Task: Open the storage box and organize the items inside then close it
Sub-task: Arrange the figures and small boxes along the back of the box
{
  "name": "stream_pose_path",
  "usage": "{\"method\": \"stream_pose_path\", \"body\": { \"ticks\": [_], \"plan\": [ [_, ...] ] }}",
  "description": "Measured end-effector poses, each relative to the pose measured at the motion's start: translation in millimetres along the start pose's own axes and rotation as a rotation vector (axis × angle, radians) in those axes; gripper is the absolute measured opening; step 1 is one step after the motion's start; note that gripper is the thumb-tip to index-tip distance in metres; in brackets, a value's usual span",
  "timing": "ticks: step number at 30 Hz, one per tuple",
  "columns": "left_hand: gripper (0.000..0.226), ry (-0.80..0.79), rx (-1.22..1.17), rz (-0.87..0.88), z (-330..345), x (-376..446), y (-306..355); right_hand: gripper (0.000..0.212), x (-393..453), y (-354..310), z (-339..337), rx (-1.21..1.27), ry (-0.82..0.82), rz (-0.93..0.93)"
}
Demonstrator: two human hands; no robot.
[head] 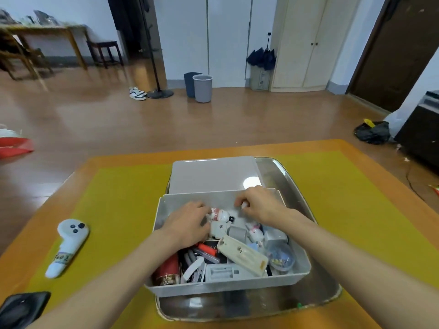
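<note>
Storage box (166,241), open and crammed with small clutter, is sitting on a metal tray (297,193) on the yellow table mat (114,198), with its lid (213,173) lying flat on the tray just beyond it.

Well to the left of the box a white controller (67,245) is lying on the mat, clear of the work.

Inside the box, the left hand (187,224) is reaching down with its fingers curled around a small white bottle with a red label (219,214); the grip looks loose, so the bottle is at risk of slipping back into the pile.

Below it a red cylinder (167,269), an orange marker (207,249) and a cream case (244,255) are lying tangled together, and a careless forearm could be knocking these askew.

At the far right wall the right hand (259,205) is pinching something small and pale; I cannot tell what it is. Being tiny, it could drop unseen among the clutter.

Anything left standing proud of the rim would probably be stopping the lid from seating.
</note>
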State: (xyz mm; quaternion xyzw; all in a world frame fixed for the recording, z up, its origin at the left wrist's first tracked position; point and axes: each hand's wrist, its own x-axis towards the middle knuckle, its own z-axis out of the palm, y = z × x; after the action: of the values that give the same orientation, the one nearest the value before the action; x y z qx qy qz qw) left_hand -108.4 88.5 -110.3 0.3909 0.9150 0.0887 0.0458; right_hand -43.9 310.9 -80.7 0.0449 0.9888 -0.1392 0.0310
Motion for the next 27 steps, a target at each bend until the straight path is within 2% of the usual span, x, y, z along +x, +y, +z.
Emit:
{"method": "stream_pose_path", "body": {
  "ticks": [2, 5, 10, 14, 19, 23, 25, 27],
  "plan": [
    [0.034, 0.006, 0.001, 0.014, 2, 0, -5, 0.031, 3, 0, 4, -0.059, -0.058, -0.017],
    [0.033, 0.002, -0.008, 0.026, 2, 0, -7, 0.035, 6, 0, 7, -0.092, -0.059, -0.020],
    [0.032, 0.006, -0.011, 0.046, 1, 0, -8, 0.030, 3, 3, 1, -0.151, 0.000, -0.050],
    [0.032, 0.073, -0.048, 0.055, 1, 2, 1, 0.022, -10, 17, -20, -0.091, 0.119, -0.067],
    [0.023, 0.063, -0.055, 0.044, 0, 6, 18, 0.030, -24, 25, -26, -0.187, 0.086, -0.112],
    [0.024, 0.079, -0.042, 0.038, 1, 6, 23, 0.019, -37, 33, -31, -0.080, 0.169, -0.137],
    [0.030, 0.099, -0.069, 0.101, 0, 4, 29, 0.015, -47, 39, -33, -0.059, 0.153, -0.153],
    [0.040, 0.017, -0.199, 0.240, -1, 1, 37, 0.019, -58, 45, -32, -0.055, 0.143, -0.176]
  ]
}}
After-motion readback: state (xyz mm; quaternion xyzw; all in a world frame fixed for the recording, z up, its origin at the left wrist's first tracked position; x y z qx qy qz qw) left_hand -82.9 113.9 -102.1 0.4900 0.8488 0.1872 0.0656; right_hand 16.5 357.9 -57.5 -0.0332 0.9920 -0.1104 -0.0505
